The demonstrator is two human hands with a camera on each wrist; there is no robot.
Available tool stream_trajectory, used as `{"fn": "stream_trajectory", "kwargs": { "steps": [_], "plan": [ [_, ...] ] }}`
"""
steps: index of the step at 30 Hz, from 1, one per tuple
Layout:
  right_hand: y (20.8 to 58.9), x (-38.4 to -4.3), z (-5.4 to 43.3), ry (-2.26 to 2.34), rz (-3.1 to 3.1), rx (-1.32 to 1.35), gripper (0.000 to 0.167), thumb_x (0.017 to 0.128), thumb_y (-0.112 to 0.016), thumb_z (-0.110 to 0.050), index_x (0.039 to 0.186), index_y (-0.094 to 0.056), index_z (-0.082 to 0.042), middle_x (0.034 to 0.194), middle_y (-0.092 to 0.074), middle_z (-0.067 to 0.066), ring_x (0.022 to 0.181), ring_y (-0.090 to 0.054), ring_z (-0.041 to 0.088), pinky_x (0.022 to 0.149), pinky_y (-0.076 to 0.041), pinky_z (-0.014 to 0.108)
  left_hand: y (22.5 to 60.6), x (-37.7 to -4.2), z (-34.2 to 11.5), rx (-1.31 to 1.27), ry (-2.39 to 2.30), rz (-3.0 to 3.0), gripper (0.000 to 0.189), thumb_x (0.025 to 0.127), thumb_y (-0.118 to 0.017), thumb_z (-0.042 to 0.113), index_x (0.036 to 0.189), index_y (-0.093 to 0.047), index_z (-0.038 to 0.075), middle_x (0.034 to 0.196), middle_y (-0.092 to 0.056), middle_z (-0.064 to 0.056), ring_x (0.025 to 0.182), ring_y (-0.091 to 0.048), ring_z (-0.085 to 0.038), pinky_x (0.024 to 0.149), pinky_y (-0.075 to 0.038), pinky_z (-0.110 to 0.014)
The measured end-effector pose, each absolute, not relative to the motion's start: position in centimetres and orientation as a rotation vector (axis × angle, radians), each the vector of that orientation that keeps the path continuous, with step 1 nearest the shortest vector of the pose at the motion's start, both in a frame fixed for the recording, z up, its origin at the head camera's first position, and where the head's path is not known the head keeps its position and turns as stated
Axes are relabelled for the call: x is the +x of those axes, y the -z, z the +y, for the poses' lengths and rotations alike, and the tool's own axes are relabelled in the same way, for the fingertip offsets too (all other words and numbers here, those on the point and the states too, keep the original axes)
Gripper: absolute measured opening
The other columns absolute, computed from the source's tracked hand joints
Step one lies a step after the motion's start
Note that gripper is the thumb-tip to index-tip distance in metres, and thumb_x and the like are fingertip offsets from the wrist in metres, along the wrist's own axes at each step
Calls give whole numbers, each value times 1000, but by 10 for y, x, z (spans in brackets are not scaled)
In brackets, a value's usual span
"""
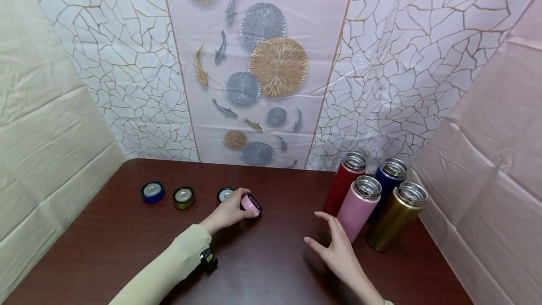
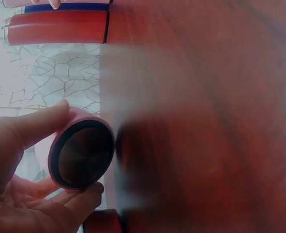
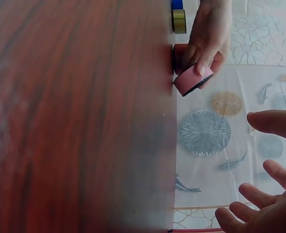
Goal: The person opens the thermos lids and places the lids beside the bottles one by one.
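My left hand (image 1: 228, 211) pinches a pink bottle lid (image 1: 250, 204) between thumb and fingers. The lid is tilted on edge; its dark round face shows in the left wrist view, its lower edge close to the table. Partly hidden behind that hand is a red lid (image 3: 180, 56) with a pale disc on its upper face. My right hand (image 1: 338, 248) is held over the table with spread fingers and nothing in them, nearest to a pink bottle (image 1: 358, 208). That bottle stands upright, its steel mouth uncovered.
A red bottle (image 1: 342, 185), a blue bottle (image 1: 386, 185) and a gold bottle (image 1: 391, 222), all lidless, cluster around the pink one. At the left lie a blue lid (image 1: 153, 193) and a gold lid (image 1: 184, 198). Patterned cloth walls (image 1: 144, 84) border the brown table (image 1: 262, 267).
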State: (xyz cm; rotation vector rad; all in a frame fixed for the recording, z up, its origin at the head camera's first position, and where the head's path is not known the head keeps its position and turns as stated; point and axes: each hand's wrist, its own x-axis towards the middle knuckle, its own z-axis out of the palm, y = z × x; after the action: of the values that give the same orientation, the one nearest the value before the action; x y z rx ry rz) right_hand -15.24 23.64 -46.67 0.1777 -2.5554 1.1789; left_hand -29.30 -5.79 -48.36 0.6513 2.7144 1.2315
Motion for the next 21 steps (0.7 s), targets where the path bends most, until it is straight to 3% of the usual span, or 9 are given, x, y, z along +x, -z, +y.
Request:
{"fn": "stream_trajectory", "kwargs": {
  "steps": [9,16,21],
  "plan": [
    [466,-154,236,-1227,-2595,144,65,82,-86,-21,138,-54,-13,136,-56,9,130,-50,35,106,-40,58,481,-299,-55,616,-1269,2630,65,86,-82,28,135,-49,2,120,-62,-14,101,-60,-23,89,-49,-43],
    [466,-156,236,-1215,-2586,151,64,81,-87,-18,136,-55,-14,135,-57,7,128,-52,35,105,-42,56,487,-299,-50,645,-1218,2594,72,88,-81,26,143,-44,-1,140,-53,-20,130,-51,-34,103,-43,-52],
    [466,-159,237,-1217,-2577,162,63,81,-86,-18,136,-55,-14,134,-58,8,128,-53,35,103,-43,57,492,-302,-46,712,-1236,2600,74,87,-81,18,145,-40,-4,143,-49,-23,136,-44,-36,109,-37,-52]
  ]
}}
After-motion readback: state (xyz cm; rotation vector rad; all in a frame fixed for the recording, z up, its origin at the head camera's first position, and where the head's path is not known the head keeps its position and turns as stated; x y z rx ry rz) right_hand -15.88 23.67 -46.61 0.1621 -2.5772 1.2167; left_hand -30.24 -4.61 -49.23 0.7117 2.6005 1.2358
